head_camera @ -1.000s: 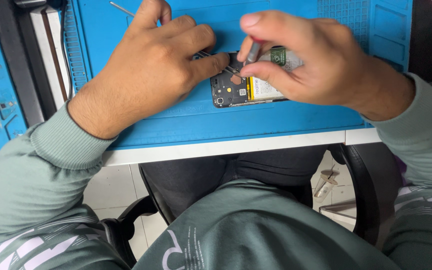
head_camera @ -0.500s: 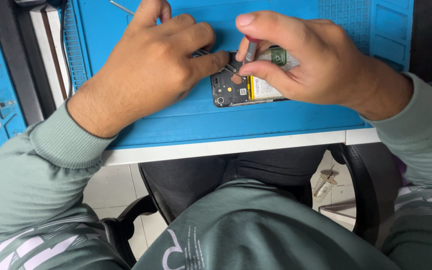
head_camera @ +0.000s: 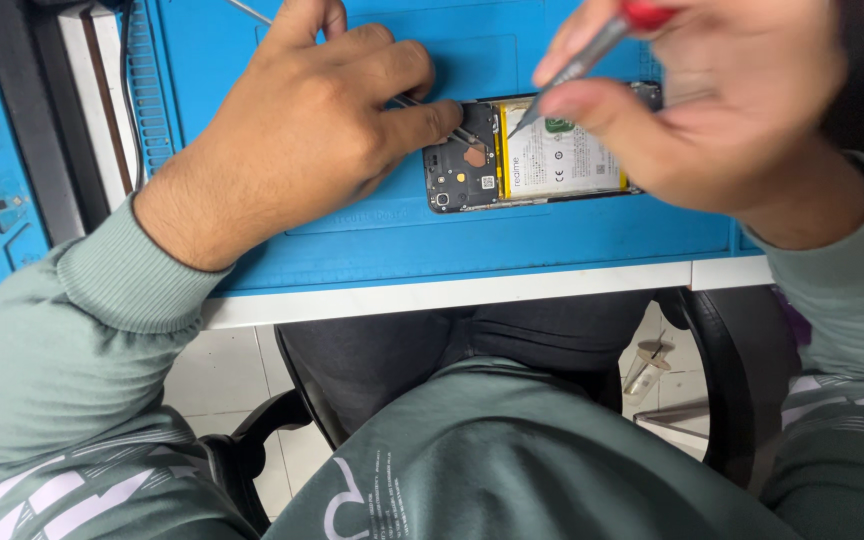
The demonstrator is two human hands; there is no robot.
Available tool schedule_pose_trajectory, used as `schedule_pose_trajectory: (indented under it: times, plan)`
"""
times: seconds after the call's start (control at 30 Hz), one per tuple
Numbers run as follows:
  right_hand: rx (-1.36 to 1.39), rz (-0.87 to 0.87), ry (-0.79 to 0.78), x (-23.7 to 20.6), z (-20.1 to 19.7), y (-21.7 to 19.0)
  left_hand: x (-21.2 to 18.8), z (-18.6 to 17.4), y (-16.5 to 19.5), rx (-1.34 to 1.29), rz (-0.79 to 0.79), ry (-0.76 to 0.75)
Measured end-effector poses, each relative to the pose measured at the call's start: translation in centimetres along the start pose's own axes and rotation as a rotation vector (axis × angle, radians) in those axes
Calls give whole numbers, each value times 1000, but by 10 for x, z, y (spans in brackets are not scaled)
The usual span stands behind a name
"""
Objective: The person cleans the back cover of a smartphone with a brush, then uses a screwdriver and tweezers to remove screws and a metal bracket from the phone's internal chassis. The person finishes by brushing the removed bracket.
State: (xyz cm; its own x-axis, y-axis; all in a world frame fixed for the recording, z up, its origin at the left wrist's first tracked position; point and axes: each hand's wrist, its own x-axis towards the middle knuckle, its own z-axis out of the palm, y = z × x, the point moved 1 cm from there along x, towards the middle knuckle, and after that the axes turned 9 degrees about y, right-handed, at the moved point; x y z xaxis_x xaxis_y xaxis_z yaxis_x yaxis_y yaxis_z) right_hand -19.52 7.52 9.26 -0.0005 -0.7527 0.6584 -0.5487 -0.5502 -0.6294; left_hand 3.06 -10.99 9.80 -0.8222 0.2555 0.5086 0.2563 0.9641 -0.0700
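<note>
- The opened phone (head_camera: 537, 155) lay flat on its face, back cover off, battery and dark board exposed.
- Thin metal tweezers (head_camera: 442, 122) rested their tips on its board.
- A red-handled screwdriver (head_camera: 577, 65) slanted tip-down over the battery.

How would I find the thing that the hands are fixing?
Look at the big blue rubber work mat on the white table. Between the left hand and the right hand lies a flat opened phone without its back cover. It alone shows a pale battery framed in yellow beside a dark circuit board.
</note>
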Motion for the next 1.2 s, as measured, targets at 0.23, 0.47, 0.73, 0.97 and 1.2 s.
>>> schedule_pose_trajectory:
  times: [0.23, 0.47, 0.73, 0.97, 1.2]
  plan:
    - [-162, -115, -44, -7, 14, 11, 1, 2, 2, 20, 1, -10]
    - [-173, -132, -41, -4, 16, 10, 2, 1, 3, 30, 30, 3]
    - [-172, -126, -27, -5, 15, 9, -1, 3, 6, 65, 48, 14]
    - [-196, -134, -27, -2, 14, 6, 2, 2, 7, 106, 107, 44]
    - [-161, -156, -24, -5, 19, 6, 16, -12, 33, 327, 183, 71]
